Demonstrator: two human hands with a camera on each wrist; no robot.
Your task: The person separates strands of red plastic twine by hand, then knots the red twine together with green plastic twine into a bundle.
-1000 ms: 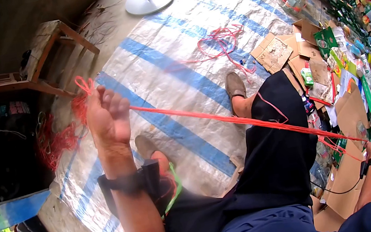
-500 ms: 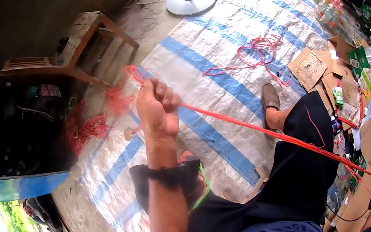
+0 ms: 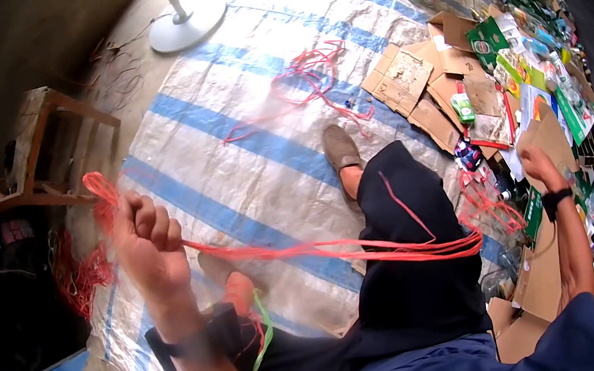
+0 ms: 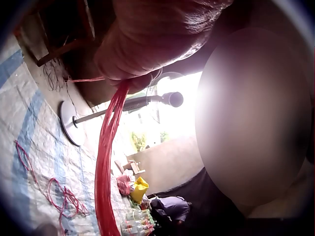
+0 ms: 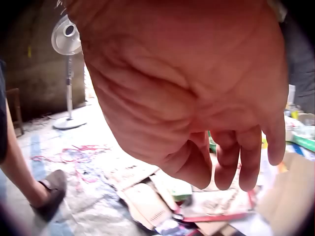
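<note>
My left hand grips a bundle of red plastic string, with a looped end standing above the fist. From the fist the strands run slack to the right, sagging across the dark trousers and ending in a loose bend by the knee. In the left wrist view the string hangs as a thick band below the curled fingers. My right hand is raised over the cardboard, apart from the string. Its fingers hang loosely bent with nothing in them in the right wrist view, where the palm shows large.
Flattened cardboard, bottles and packaging pile up at the right. A tangle of pink string lies on the blue-striped tarp. More red string heaps at the left near a wooden chair. A fan base stands behind.
The right hand has let go of the string's far end and risen. The string, taut before, now sags across the leg. The left hand still grips its end.
</note>
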